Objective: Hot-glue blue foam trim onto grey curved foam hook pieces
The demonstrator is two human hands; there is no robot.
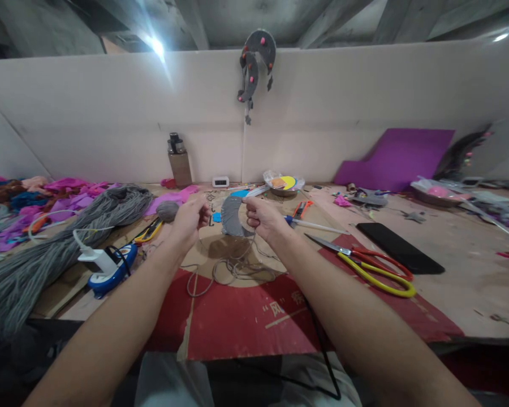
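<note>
A curved, crescent-like piece wrapped in grey yarn is held up over the table, with my right hand pinching its right side. My left hand is a little to the left of the piece, its fingers closed in a pinch; whatever they hold is too small to make out. Loose loops of thin grey yarn lie on the cardboard below both hands. A ball of grey yarn sits just beyond my left wrist.
Scissors with red and yellow handles and a black phone lie on the right. On the left are a blue power strip, a yellow cutter and a long grey yarn skein. A decorated crescent hangs on the wall.
</note>
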